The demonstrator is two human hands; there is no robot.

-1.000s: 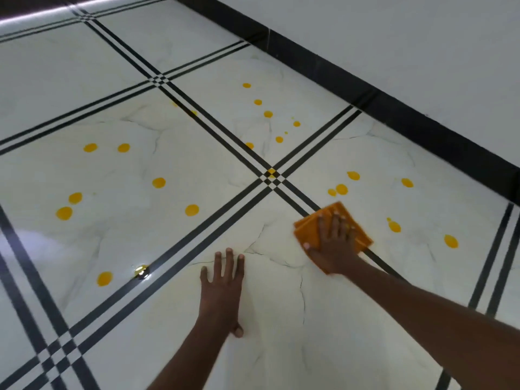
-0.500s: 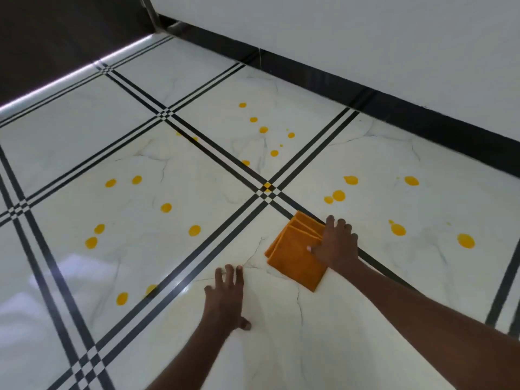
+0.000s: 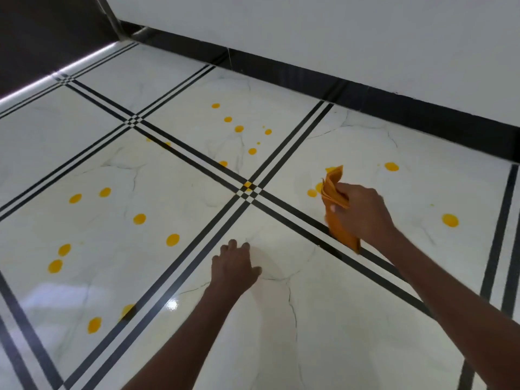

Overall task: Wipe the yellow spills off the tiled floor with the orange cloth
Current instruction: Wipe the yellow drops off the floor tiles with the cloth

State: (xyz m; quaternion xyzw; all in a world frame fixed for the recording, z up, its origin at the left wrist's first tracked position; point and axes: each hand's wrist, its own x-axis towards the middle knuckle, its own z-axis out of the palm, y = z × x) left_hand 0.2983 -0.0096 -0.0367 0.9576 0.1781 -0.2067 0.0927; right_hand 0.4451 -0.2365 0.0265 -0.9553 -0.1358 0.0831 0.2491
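Observation:
My right hand (image 3: pixel 363 212) grips the folded orange cloth (image 3: pixel 333 190), lifted on edge above the right-hand tile, close to two small yellow spills (image 3: pixel 311 193). More yellow spills lie to its right (image 3: pixel 450 220) and further back (image 3: pixel 391 166). Several yellow spills dot the left tile (image 3: pixel 172 239) and the far middle tile (image 3: pixel 239 128). My left hand (image 3: pixel 235 267) rests on the white tiled floor (image 3: pixel 323 319) in the near tile, fingers bent, holding nothing.
Black double stripes cross the floor and meet at a checkered joint (image 3: pixel 249 190). A black skirting board (image 3: pixel 365 97) runs under the white wall at the back. A dark area (image 3: pixel 42 32) lies at the far left.
My right hand has picked the cloth up off the floor, where it lay flat, and moved it right and further away. The camera view has shifted back, showing more wall.

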